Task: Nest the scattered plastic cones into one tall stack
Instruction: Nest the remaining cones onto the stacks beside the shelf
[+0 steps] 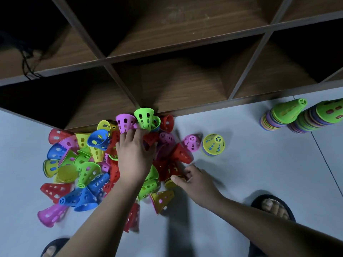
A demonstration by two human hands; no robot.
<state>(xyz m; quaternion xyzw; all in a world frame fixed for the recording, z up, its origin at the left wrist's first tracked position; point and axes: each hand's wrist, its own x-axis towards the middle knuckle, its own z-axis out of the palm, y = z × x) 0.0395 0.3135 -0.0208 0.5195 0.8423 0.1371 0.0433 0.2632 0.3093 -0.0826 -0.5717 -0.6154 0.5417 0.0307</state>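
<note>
Nearest: right sandal (272, 206) and left sandal (53, 247), dark, planted on pale floor (259, 173). Just beyond, right hand (196, 182), thumb and forefinger curled, pinching the rim of a yellow cone (171, 183) at the near edge of the pile (87, 171). Further in, left hand (133, 154), back up, fingers loosely spread over the heap, tips touching a pink cone (125, 125) and red ones beside it (gripping anything or not: cannot tell). Scattered round both hands: red, blue, green, yellow and pink cones, tipped every way, heaped against the foot of the shelf. Right of the heap, apart: a lone cone (192, 142), pink, just beside a short stack (213, 145) topped in yellow, upright. Far right, near the shelf: a tall stack (284, 115) and a second tall stack (319, 115), side by side, both topped in green. Farthest: wooden shelf (167, 80) of open compartments, dark cords (27, 62) hanging in the upper left one.
</note>
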